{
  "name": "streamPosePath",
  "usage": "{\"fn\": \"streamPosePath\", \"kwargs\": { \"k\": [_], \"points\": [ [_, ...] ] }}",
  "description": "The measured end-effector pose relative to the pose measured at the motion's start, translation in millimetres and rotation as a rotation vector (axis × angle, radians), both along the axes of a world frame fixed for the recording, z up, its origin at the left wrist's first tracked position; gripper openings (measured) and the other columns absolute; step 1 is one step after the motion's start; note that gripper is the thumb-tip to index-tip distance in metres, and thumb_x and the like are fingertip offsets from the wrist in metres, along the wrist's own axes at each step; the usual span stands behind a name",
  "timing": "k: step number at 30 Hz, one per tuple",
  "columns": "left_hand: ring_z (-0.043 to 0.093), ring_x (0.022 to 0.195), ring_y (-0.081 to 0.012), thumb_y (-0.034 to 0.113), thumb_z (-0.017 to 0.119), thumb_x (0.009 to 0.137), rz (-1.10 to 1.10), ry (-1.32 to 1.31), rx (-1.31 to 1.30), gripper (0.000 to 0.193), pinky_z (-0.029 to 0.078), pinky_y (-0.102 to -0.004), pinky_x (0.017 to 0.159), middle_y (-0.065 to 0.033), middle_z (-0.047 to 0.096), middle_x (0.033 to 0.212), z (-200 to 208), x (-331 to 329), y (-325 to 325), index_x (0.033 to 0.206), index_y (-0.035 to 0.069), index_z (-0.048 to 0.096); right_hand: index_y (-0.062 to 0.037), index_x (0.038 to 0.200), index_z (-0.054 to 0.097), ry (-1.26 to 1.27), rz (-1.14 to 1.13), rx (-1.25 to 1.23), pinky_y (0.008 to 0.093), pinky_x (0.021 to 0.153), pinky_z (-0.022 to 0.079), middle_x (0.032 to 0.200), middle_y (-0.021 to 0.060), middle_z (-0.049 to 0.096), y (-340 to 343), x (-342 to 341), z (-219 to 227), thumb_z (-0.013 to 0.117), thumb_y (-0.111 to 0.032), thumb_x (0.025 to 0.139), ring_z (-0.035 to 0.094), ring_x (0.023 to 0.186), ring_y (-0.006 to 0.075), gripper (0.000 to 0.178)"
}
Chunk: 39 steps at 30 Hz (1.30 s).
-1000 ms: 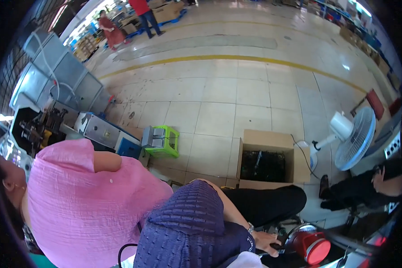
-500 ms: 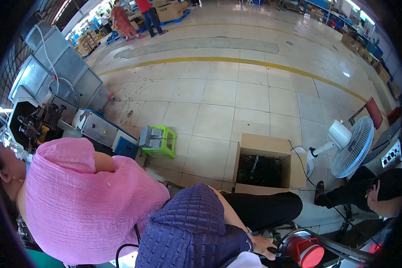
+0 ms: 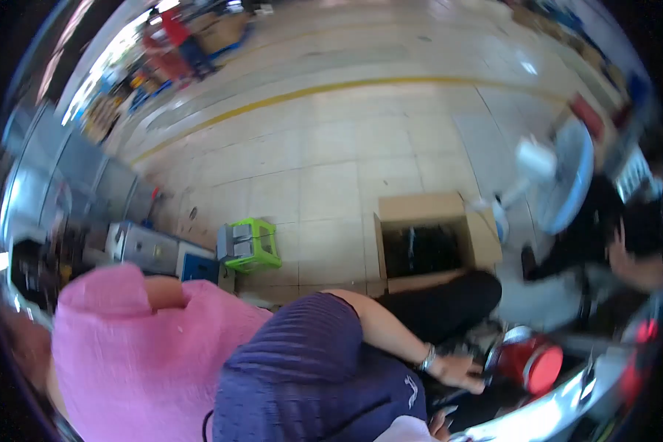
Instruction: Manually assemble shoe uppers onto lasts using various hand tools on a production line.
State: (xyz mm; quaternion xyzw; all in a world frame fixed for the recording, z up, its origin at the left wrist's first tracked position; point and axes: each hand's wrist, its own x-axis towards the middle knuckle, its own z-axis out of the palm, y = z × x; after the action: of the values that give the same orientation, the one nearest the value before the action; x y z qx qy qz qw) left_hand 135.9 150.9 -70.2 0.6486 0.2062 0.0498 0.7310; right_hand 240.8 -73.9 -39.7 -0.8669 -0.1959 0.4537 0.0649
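My left hand (image 3: 455, 371), with a metal band at the wrist, reaches out from a navy sleeve (image 3: 295, 339) at the lower right. Its fingers look bent in around a small dark thing that blur keeps me from naming. Just right of the fingertips is a red, round-ended device (image 3: 541, 368). Below, at the lower edge, a few fingers of what seems to be my right hand (image 3: 440, 424) show beside a pale shiny edge. The rest of that hand is hidden, and its grip does not show.
A person in pink (image 3: 162, 346) sits close at the left. On the floor stand a green and grey stool (image 3: 250, 247) and an open carton (image 3: 486, 234) with dark contents. A fan (image 3: 567, 177) and another person's hand (image 3: 630, 261) are at the right. Machines line the left.
My view has swung and blurred. My left hand sits higher and farther right in the picture. Fingers and a bright white surface have come into view at the lower right.
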Motion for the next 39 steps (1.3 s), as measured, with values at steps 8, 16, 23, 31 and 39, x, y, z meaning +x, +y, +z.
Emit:
{"fn": "streamPosePath", "kwargs": {
  "k": [8, 16, 23, 31, 39],
  "points": [
    [0.054, 0.098, -0.0174, 0.051, 0.06, 0.09, 0.111, 0.059, 0.022, 0.051, 0.042, -0.0314, 0.09, -0.0063, 0.057, 0.099, -26, -3, 32, 0.111, 0.004, 0.06, 0.0029, 0.119, 0.054, -0.355, -0.083, 0.135, 0.0493, 0.078, 0.047, 0.101, 0.0257, 0.061, -56, -49, 17, 0.052, -0.014, 0.097, 0.059, 0.093, 0.0438, 0.028],
    [0.048, 0.079, -0.0151, 0.048, 0.057, 0.091, 0.034, 0.011, -0.088, 0.045, 0.039, -0.0295, 0.077, -0.0039, 0.052, 0.078, -7, 22, 16, 0.083, 0.004, 0.058, -0.0055, 0.138, 0.048, -0.601, -0.167, -0.137, 0.0428, 0.089, 0.051, 0.12, 0.0215, 0.056, -110, -63, 5, 0.063, -0.008, 0.09, 0.06, 0.109, 0.0362, 0.05],
    [0.047, 0.084, -0.0169, 0.05, 0.056, 0.091, 0.013, 0.016, -0.061, 0.046, 0.038, -0.0311, 0.08, -0.0043, 0.051, 0.081, -10, 14, 9, 0.085, 0.004, 0.058, 0.0006, 0.124, 0.06, -0.088, -0.184, 0.672, 0.0388, 0.089, 0.052, 0.12, 0.0205, 0.062, 12, -49, 48, 0.072, -0.017, 0.085, 0.063, 0.106, 0.0326, 0.044],
    [0.038, 0.128, -0.0292, 0.055, 0.066, 0.085, -0.114, -0.001, -0.195, 0.071, 0.031, -0.0387, 0.108, -0.0162, 0.04, 0.135, -20, -12, 12, 0.136, 0.012, 0.041, -0.0012, 0.143, 0.04, 0.295, -0.161, 0.768, 0.0394, 0.089, 0.054, 0.126, 0.0242, 0.057, 65, -15, 34, 0.073, -0.028, 0.085, 0.062, 0.109, 0.0289, 0.072],
    [0.033, 0.138, -0.0304, 0.051, 0.082, 0.071, -0.204, 0.149, -0.296, 0.122, 0.026, -0.04, 0.114, -0.0237, 0.031, 0.147, 33, -47, 25, 0.152, -0.003, 0.007, -0.0156, 0.153, 0.022, 0.478, -0.148, 0.695, 0.0393, 0.086, 0.054, 0.133, 0.0221, 0.048, 92, 17, 27, 0.084, -0.041, 0.071, 0.063, 0.1, 0.0277, 0.106]
  ]
}}
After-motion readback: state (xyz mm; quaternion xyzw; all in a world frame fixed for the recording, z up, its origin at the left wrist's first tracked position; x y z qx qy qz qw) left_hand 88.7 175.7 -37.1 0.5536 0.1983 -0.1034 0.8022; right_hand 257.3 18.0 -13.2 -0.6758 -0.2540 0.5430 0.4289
